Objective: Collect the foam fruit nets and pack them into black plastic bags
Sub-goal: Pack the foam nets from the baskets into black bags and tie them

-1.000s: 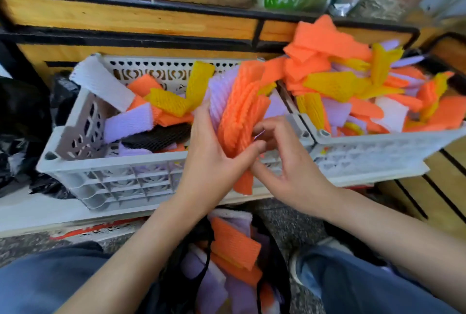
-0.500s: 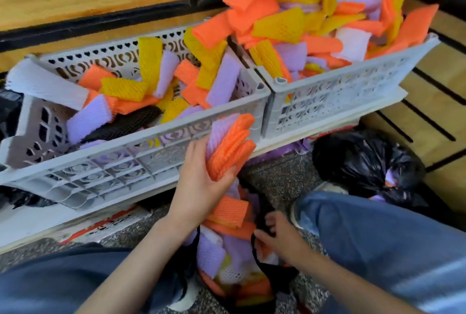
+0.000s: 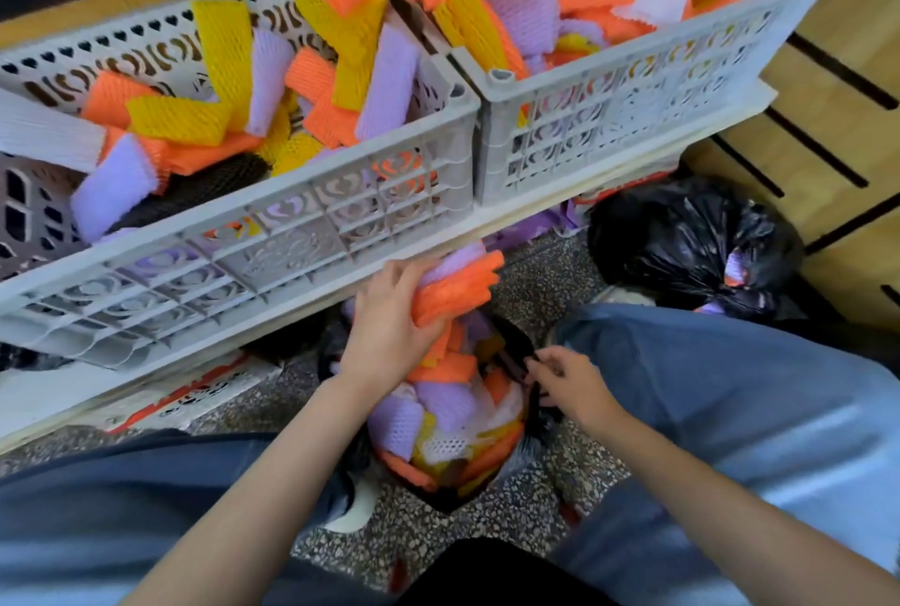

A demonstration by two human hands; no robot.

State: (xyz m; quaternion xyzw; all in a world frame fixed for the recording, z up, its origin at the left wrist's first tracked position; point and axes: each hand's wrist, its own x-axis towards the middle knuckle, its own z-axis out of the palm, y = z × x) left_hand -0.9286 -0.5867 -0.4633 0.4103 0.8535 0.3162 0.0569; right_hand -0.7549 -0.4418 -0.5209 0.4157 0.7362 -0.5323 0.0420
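While the open black bag (image 3: 541, 418) sits on the speckled floor (image 3: 428, 537) between the person's knees, two grey crates (image 3: 253, 259) heaped with orange, yellow, lilac and white nets stand just beyond it. A tied black bag (image 3: 682, 245) lies to its right. Just above its mouth the left hand (image 3: 384, 313) has fingers and thumb curled tightly round a bundle of foam nets (image 3: 455, 286). The right hand (image 3: 570, 381), at the bag's right rim, pinches the black plastic with bent fingers.

The bundle is a flattened stack of ribbed orange sleeves with a lilac one on top. The open bag is filled nearly to its rim with more nets in mixed colours.

Half a second ago the bundle overlapped the crate's front wall; it now hangs below that wall, closer to the bag. A second ago both hands held it.
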